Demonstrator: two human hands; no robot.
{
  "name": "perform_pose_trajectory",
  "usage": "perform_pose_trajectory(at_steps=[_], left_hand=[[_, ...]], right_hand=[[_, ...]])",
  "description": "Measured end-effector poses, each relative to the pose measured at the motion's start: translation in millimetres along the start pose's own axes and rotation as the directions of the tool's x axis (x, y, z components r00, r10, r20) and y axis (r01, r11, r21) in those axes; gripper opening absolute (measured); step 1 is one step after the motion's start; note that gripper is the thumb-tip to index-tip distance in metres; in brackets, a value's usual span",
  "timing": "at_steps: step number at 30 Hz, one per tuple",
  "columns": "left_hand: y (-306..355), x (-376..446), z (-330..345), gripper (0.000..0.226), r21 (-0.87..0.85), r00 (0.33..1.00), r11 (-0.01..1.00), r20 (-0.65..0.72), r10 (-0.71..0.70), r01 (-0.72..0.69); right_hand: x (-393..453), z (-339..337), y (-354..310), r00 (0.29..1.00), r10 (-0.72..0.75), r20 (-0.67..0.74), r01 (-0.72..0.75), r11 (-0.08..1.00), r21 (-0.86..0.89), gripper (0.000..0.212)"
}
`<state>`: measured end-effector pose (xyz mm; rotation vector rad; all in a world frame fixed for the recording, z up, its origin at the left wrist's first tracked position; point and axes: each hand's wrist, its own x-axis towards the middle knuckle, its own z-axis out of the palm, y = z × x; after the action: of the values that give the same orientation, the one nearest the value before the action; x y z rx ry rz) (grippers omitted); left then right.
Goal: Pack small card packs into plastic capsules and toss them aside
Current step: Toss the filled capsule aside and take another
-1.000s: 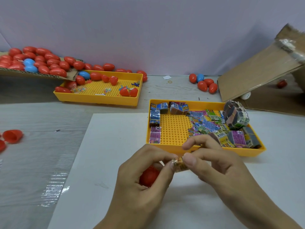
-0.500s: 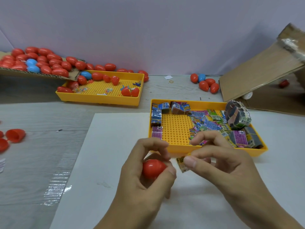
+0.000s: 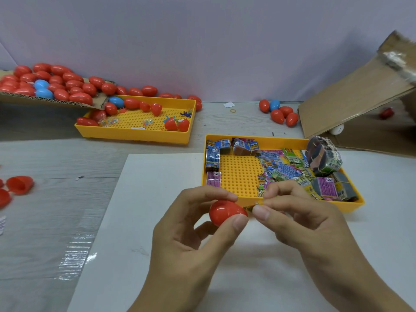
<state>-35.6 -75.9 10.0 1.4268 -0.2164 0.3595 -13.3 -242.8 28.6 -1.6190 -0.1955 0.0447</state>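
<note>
The left hand (image 3: pixel 191 239) grips the red capsule (image 3: pixel 226 211) between thumb and fingers above the white board (image 3: pixel 157 221); the right hand (image 3: pixel 299 221) pinches the card pack (image 3: pixel 250 207), which half a second ago hung apart, now touching the capsule's end; insertion is apparently starting.

two hands (image 3: pixel 193 239), two yellow trays (image 3: pixel 135 137), one cardboard ramp (image 3: pixel 351 102), four blue capsules (image 3: pixel 117 101), one held red capsule (image 3: pixel 225 212), too many other red capsules to count
</note>
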Motion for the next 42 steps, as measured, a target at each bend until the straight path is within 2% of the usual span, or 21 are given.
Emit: perform_pose_trajectory(at_steps=[6,10,17,26,31,34,39,42], left_hand=[[-5,1,0,0.034,-0.07,1.0,0.997,-0.008,-0.02,0.019],[-8,1,-2,0.039,-0.078,1.0,0.997,0.007,-0.012,0.012],[-13,-1,-1,0.04,-0.015,1.0,1.0,0.024,-0.001,0.002],[-14,-2,-2,0.041,0.018,0.998,1.0,0.059,0.015,-0.016],[-15,-3,-2,0.041,0.01,0.998,1.0,0.062,0.009,-0.01],[-14,-2,-2,0.04,0.006,0.998,1.0,0.056,0.021,-0.021],[-14,-3,-1,0.039,0.046,0.996,0.996,0.032,0.08,-0.081],[-14,-3,-2,0.04,0.073,0.992,0.989,0.016,0.128,-0.129]], right_hand=[[2,1,0,1.0,0.015,0.013,-0.016,0.999,0.044,0.051],[2,0,1,0.997,0.079,0.027,-0.081,0.991,0.109,0.061],[0,5,0,0.994,0.088,0.062,-0.096,0.985,0.141,0.055],[-1,6,-1,0.997,0.057,0.043,-0.06,0.994,0.088,0.054],[-2,4,-1,1.0,-0.001,0.012,0.001,1.0,0.005,0.03],[-2,3,0,0.999,-0.034,-0.021,0.034,0.999,-0.02,0.025],[-2,3,0,0.998,-0.06,-0.026,0.059,0.997,-0.054,0.034],[-2,3,-1,0.998,-0.059,-0.01,0.058,0.996,-0.074,0.048]])
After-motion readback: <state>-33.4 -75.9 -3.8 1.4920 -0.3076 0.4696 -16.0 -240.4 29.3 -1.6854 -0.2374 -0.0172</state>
